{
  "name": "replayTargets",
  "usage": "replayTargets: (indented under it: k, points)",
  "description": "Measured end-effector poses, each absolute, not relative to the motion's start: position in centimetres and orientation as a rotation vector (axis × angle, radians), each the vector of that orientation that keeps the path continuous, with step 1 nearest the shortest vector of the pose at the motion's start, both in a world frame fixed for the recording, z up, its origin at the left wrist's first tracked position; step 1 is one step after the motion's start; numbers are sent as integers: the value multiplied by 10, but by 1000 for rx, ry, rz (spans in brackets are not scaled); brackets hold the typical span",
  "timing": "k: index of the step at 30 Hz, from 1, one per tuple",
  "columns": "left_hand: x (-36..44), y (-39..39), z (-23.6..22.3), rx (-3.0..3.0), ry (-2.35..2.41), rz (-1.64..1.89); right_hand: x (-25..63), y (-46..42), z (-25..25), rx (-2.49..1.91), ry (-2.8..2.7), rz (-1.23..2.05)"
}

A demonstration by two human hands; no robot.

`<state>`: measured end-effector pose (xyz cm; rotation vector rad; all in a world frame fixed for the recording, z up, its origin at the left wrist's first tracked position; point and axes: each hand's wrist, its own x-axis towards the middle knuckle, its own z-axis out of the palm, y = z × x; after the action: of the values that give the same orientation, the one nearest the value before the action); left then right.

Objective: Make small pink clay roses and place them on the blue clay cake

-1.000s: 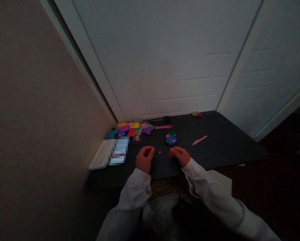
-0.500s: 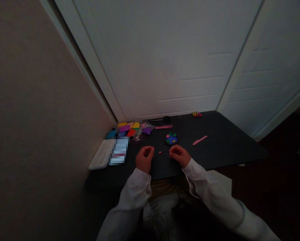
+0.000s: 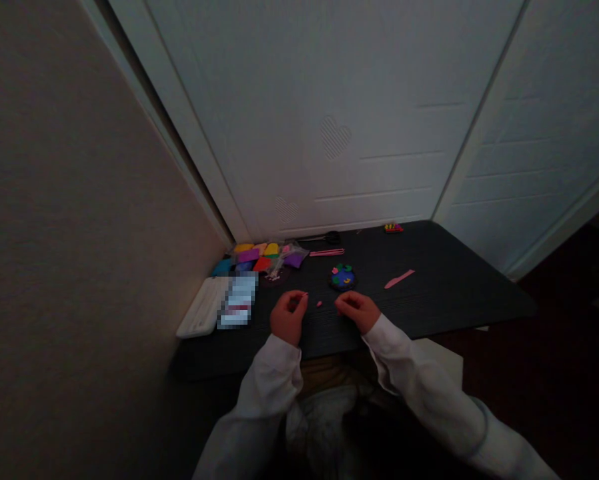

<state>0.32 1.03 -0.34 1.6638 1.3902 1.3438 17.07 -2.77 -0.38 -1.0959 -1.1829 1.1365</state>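
Note:
My left hand (image 3: 288,316) is closed in a pinch, with a tiny bit of pink clay (image 3: 306,294) showing at its fingertips. To the right of it, a small pink clay lump (image 3: 319,304) lies on the dark table, apart from both hands. My right hand (image 3: 358,310) has thumb and forefinger pressed together; what they hold, if anything, is too small to make out. Just beyond the right hand sits a round blue clay piece (image 3: 343,277) with a dark rim and green, pink and yellow bits on top.
A pink plastic clay knife (image 3: 399,279) lies to the right, more pink tools (image 3: 327,253) behind. Bagged coloured clay (image 3: 262,257), a white tray (image 3: 204,308) and a blurred-out phone-like rectangle (image 3: 238,300) are left. Scissors (image 3: 332,237) and a colourful piece (image 3: 393,228) lie near the white panel.
My right hand has shifted slightly left and its fingers have drawn closer together. The pink speck seen at its fingertips no longer shows clearly. My left hand stays in place.

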Motion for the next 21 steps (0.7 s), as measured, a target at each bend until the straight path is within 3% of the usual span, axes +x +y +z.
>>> replayTargets:
  k: [21]
  points:
    - [4, 9, -1, 1628, 1385, 1357, 171, -27, -3, -1125, -1227, 1116]
